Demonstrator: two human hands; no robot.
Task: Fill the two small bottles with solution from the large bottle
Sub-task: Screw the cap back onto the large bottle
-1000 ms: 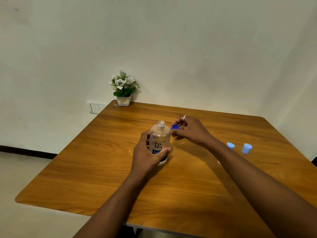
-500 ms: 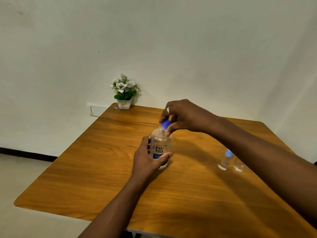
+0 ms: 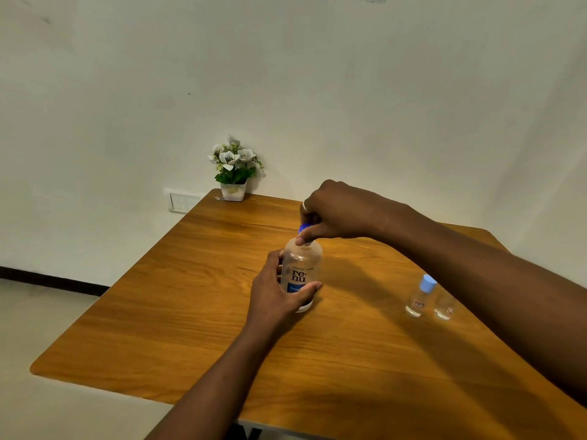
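Gripping the large clear plastic bottle (image 3: 301, 265) round its lower half, your left hand (image 3: 270, 293) curls thumb and fingers over the blue-and-white printed label and holds it upright on the table. Your right hand (image 3: 336, 211) reaches over the top, fingers bunched and pinching the small round blue cap (image 3: 304, 227) at the bottle's neck. You cannot tell whether the cap sits on the thread, since your fingers cover it. A pale ring (image 3: 304, 205) shows on one right finger.

Your right forearm crosses the tabletop and hides the top of one of two small bottles, which stand upright, just beside each other, well to the right of the large one. The small clear bottle with the light blue cap (image 3: 419, 296) shows whole, the second small clear bottle (image 3: 444, 308) only by its lower body. Both carry small red labels.

Everything stands on the glossy wooden table with rounded corners (image 3: 190, 312). At its far corner sits a white pot of white flowers (image 3: 235, 173). Beyond are a plain pale wall, a white switch plate (image 3: 182, 201), a dark skirting strip (image 3: 47, 279) and a pale floor.
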